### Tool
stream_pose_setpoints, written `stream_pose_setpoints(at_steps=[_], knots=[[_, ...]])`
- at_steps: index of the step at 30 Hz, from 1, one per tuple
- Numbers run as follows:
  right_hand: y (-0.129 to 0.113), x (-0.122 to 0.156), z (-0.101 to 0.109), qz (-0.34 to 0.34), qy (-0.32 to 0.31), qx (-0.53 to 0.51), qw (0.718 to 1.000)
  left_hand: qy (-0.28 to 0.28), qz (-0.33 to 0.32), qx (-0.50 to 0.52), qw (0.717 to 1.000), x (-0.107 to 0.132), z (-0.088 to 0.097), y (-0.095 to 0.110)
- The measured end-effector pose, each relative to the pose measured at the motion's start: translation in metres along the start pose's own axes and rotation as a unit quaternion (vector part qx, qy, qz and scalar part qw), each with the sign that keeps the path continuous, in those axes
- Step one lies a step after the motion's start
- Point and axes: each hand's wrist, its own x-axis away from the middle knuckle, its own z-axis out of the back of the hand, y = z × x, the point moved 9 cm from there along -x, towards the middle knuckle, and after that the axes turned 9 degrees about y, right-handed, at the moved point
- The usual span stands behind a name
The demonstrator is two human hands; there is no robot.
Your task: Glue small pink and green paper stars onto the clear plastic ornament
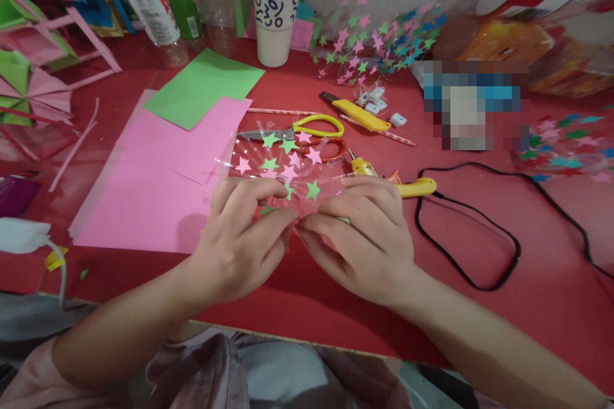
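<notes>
Red table [307, 297] with pink paper [156, 188], white cup [274, 45], black cable [518, 249]

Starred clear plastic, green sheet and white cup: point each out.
Starred clear plastic [302, 174]: head view, bare stretch between stars.
Green sheet [203, 89]: head view, middle of its face.
White cup [275, 7]: head view, lettered side.

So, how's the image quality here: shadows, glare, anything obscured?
Head view: soft shadow beside the left hand on the pink paper; pale glints on the star-dotted clear plastic; a pixelated block masks the area at upper right.
</notes>
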Motion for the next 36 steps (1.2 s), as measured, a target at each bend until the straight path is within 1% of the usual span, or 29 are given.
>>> stream_pose_setpoints(at_steps=[9, 15, 20, 30, 36], knots=[[0.0014, 0.0004, -0.0006, -0.015, -0.002, 0.007, 1.000, -0.036, 0.036, 0.032, 0.998, -0.0019, -0.0020, -0.0034], [0.0007, 0.0002, -0.0015, -0.016, -0.004, 0.013, 1.000, -0.039, 0.056, 0.057, 0.996, -0.0030, -0.0021, -0.0048], [0.0008, 0.0005, -0.0017, -0.016, -0.003, 0.018, 1.000, -0.038, 0.062, 0.056, 0.996, -0.0030, -0.0016, -0.0056], [-0.0014, -0.0003, -0.0010, -0.024, -0.007, 0.014, 1.000, -0.066, 0.101, 0.077, 0.990, -0.0011, -0.0027, -0.0095], [-0.0022, -0.0003, -0.0032, -0.024, -0.018, 0.018, 0.999, -0.086, 0.103, 0.079, 0.988, -0.0007, -0.0054, -0.0097]])
